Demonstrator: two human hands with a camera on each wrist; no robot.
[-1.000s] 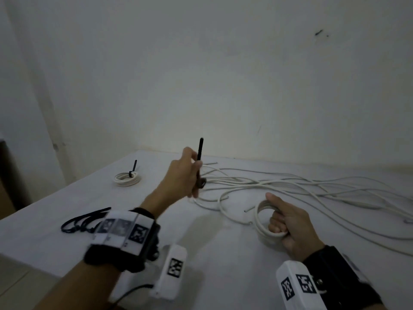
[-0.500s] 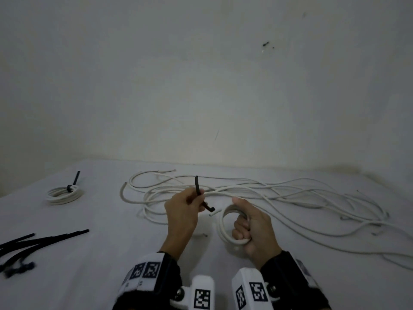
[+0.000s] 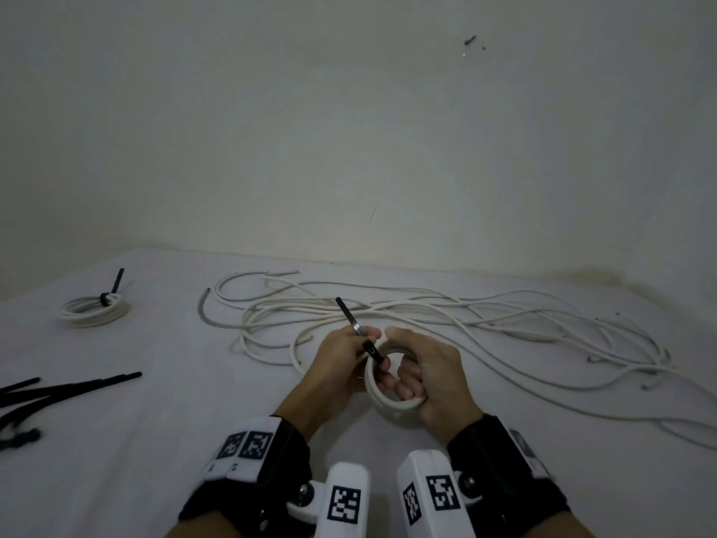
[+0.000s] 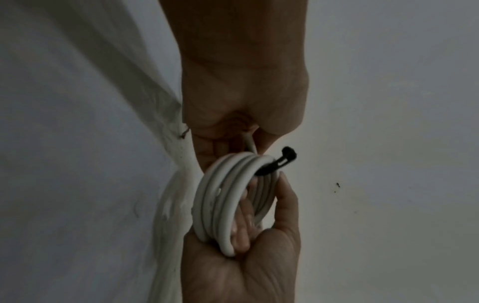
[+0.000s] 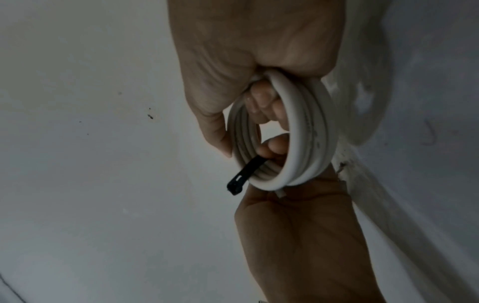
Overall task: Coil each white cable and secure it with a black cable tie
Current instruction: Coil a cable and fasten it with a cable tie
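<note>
Spare ties (image 3: 58, 390) are laid at the table's (image 3: 155, 460) left, a tied coil (image 3: 93, 310) beyond. A black tie (image 3: 355, 324) is pinched by the left hand (image 3: 337, 366); the white coil (image 3: 382, 396) is gripped by the right hand (image 3: 430, 378). Loose cables (image 3: 504, 324) are spread rightward.

Black wrist straps (image 3: 504, 483) carry white camera housings (image 3: 343, 502) printed with black square markers.

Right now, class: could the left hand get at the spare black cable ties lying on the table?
Probably not yet: the left hand pinches a black cable tie at the white cable coil; the spare ties lie unobstructed.
</note>
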